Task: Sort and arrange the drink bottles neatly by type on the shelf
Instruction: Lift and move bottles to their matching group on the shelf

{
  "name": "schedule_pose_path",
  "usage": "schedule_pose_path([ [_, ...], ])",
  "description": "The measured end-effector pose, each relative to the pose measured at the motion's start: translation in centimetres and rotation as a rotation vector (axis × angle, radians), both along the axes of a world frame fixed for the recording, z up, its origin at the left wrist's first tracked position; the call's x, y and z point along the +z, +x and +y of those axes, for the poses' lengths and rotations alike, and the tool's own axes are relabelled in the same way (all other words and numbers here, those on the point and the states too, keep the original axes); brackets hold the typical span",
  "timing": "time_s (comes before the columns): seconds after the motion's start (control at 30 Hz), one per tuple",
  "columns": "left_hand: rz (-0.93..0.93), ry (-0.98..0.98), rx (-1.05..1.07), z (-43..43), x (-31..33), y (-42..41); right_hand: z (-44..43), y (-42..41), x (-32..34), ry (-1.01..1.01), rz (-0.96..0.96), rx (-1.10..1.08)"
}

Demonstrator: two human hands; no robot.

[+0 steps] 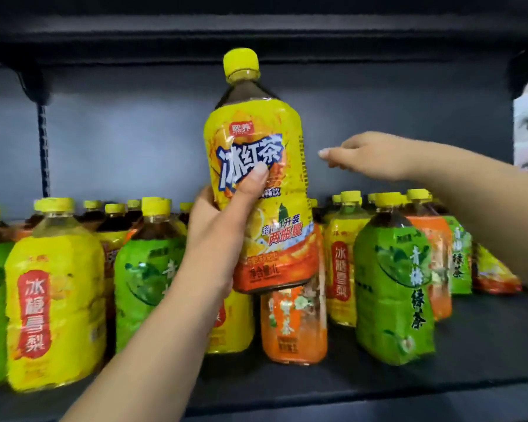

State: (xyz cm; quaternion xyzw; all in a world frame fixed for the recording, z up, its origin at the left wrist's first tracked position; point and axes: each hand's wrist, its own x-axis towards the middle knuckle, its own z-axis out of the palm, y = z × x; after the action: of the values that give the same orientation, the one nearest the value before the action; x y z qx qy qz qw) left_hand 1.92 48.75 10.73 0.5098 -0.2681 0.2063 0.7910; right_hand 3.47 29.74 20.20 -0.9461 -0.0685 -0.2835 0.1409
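My left hand grips a big iced black tea bottle with a yellow-and-orange label and yellow cap, lifted above the shelf's row of bottles. My right hand hovers to the right of it, fingers loosely curled, holding nothing and not touching the bottle. On the dark shelf stand mixed bottles: a yellow pear-drink bottle, a green tea bottle, an orange-labelled bottle, another yellow one and a green tea bottle.
More bottles stand in a back row, partly hidden. One bottle lies tilted at the far right. The upper shelf hangs close over the lifted bottle's cap. Bare shelf surface shows at the front right.
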Motion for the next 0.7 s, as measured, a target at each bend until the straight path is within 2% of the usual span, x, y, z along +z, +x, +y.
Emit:
schedule_pose_path([
  [0.13, 0.002, -0.014, 0.08, -2.8, 0.4, 1.1, -3.2, 2.8, 1.7, -0.224, 0.135, -0.005],
  [0.2, 0.014, -0.009, 0.116, -3.5, 0.9, 1.0, -4.3, 4.4, 2.2, -0.264, 0.191, 0.038],
  [0.3, -0.023, 0.046, 0.187, -4.2, 2.5, 1.0, -5.3, 6.7, 2.6, -0.204, 0.246, 0.156],
  [0.43, -0.079, 0.004, 0.26, -4.6, 4.9, 1.4, -5.7, 9.2, 2.5, -0.187, 0.333, 0.24],
  [0.7, -0.101, -0.03, 0.336, -5.5, 8.9, 5.1, -5.4, 12.3, 3.3, -0.134, 0.361, 0.273],
])
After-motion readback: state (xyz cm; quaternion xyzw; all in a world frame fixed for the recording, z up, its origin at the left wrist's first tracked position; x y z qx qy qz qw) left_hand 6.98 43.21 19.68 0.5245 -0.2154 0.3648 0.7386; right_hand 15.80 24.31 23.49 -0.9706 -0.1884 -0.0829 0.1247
